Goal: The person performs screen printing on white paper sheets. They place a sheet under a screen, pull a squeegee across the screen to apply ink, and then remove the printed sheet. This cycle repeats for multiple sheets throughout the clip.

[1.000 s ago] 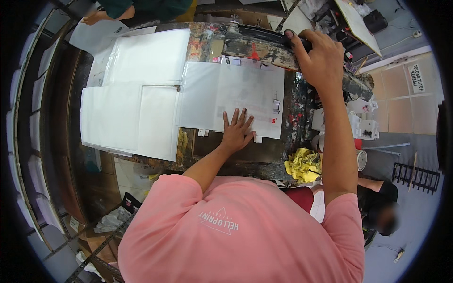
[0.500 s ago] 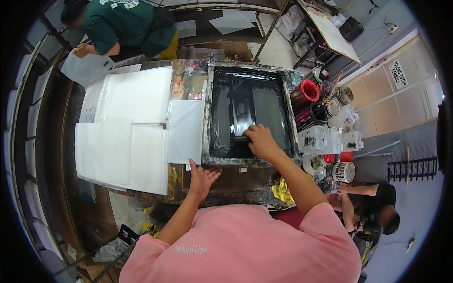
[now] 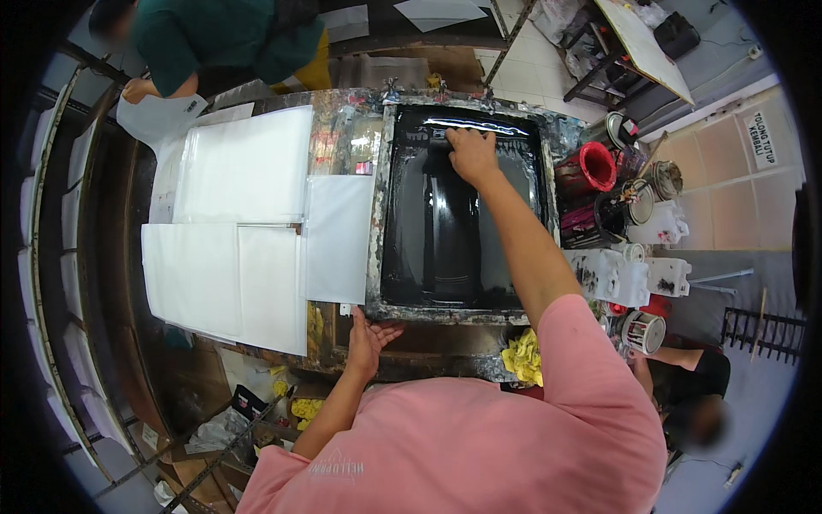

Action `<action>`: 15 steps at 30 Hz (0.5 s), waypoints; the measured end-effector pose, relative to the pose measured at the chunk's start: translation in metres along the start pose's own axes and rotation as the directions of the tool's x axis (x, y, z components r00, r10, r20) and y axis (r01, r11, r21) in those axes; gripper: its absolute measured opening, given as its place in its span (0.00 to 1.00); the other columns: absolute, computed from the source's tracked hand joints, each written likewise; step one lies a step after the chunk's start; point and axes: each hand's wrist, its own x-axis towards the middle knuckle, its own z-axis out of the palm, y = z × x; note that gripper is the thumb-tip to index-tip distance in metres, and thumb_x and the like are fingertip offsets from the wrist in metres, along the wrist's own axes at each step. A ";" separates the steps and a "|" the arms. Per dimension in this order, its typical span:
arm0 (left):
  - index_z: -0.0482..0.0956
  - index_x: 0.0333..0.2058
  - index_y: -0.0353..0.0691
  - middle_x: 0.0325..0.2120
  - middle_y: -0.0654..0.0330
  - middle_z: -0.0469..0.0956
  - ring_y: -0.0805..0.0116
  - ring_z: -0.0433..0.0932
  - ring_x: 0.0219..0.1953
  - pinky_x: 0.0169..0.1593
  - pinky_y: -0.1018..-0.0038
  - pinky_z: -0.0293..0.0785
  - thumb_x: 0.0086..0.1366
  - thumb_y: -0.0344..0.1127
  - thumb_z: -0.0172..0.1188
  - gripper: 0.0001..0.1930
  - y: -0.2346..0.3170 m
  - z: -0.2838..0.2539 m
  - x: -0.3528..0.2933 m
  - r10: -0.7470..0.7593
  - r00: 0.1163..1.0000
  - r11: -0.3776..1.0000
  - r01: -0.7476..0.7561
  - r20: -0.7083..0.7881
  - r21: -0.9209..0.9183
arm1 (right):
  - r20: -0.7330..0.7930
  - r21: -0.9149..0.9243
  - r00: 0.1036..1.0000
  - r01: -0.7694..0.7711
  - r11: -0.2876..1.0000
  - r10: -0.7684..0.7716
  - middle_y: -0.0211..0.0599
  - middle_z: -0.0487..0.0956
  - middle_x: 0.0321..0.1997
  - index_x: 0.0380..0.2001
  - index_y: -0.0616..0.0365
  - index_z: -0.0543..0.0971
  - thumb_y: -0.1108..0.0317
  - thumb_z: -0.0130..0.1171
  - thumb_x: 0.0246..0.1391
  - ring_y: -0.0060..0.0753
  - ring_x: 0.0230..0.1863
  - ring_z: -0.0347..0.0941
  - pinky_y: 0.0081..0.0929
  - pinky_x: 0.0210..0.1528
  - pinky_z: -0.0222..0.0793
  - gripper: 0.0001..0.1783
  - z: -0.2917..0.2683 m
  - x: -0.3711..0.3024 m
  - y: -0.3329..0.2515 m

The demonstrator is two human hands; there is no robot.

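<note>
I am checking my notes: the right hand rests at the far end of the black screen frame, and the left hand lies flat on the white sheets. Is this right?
Not quite. In the head view the left hand is at the near edge of the black screen frame, apart from the white sheets. The right hand does rest at the frame's far end.

Right hand [image 3: 472, 154] atop black printing screen [image 3: 437, 248]; left hand [image 3: 368, 336] at frame edge.

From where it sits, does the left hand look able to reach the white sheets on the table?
Probably yes: the left hand rests at the frame's near edge, with the white sheets just beside it and nothing between.
</note>
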 end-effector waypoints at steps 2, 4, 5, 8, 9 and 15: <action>0.66 0.61 0.28 0.48 0.42 0.83 0.48 0.85 0.54 0.62 0.51 0.81 0.78 0.73 0.39 0.44 0.004 0.004 -0.002 0.043 0.996 0.999 -0.044 0.083 0.009 | -0.008 0.019 0.999 0.035 0.999 -0.035 0.35 0.83 0.55 0.54 0.48 0.78 0.66 0.65 0.59 0.47 0.61 0.78 0.68 0.64 0.61 0.20 -0.010 -0.031 -0.007; 0.69 0.60 0.27 0.50 0.40 0.84 0.49 0.85 0.54 0.62 0.53 0.81 0.79 0.73 0.38 0.44 0.006 0.001 -0.001 0.061 0.990 0.997 -0.065 0.126 0.033 | 0.129 0.014 0.991 0.023 1.000 -0.024 0.35 0.83 0.54 0.53 0.48 0.77 0.65 0.66 0.58 0.48 0.61 0.77 0.74 0.67 0.60 0.19 -0.020 -0.070 -0.018; 0.69 0.61 0.27 0.51 0.40 0.83 0.49 0.85 0.54 0.62 0.53 0.80 0.79 0.73 0.37 0.45 0.009 0.004 -0.003 0.060 0.986 0.997 -0.068 0.157 0.044 | 0.070 0.025 0.996 0.058 0.998 -0.060 0.35 0.82 0.55 0.55 0.48 0.77 0.65 0.66 0.58 0.48 0.61 0.77 0.73 0.67 0.60 0.21 -0.015 -0.097 -0.021; 0.69 0.63 0.27 0.53 0.40 0.83 0.49 0.85 0.56 0.64 0.55 0.78 0.79 0.73 0.36 0.46 0.014 0.005 -0.004 0.061 0.976 0.995 -0.076 0.210 0.061 | 0.141 0.069 0.985 0.090 0.994 -0.099 0.35 0.81 0.58 0.62 0.48 0.76 0.64 0.67 0.57 0.45 0.60 0.76 0.68 0.64 0.62 0.28 -0.036 -0.182 -0.053; 0.68 0.63 0.27 0.53 0.40 0.82 0.49 0.84 0.57 0.65 0.55 0.78 0.78 0.74 0.36 0.46 0.013 0.004 -0.003 0.057 0.972 0.996 -0.072 0.229 0.060 | 0.134 0.029 0.984 0.116 0.993 -0.119 0.35 0.81 0.57 0.62 0.48 0.76 0.63 0.68 0.56 0.45 0.58 0.77 0.63 0.62 0.63 0.29 -0.039 -0.212 -0.064; 0.60 0.70 0.28 0.59 0.40 0.77 0.50 0.78 0.63 0.70 0.55 0.72 0.73 0.80 0.42 0.54 0.010 0.004 0.011 -0.056 0.967 0.998 0.060 0.247 -0.007 | 0.132 0.092 0.990 0.031 0.995 -0.043 0.34 0.81 0.53 0.58 0.49 0.77 0.68 0.66 0.56 0.45 0.59 0.77 0.62 0.62 0.62 0.24 -0.035 -0.284 -0.095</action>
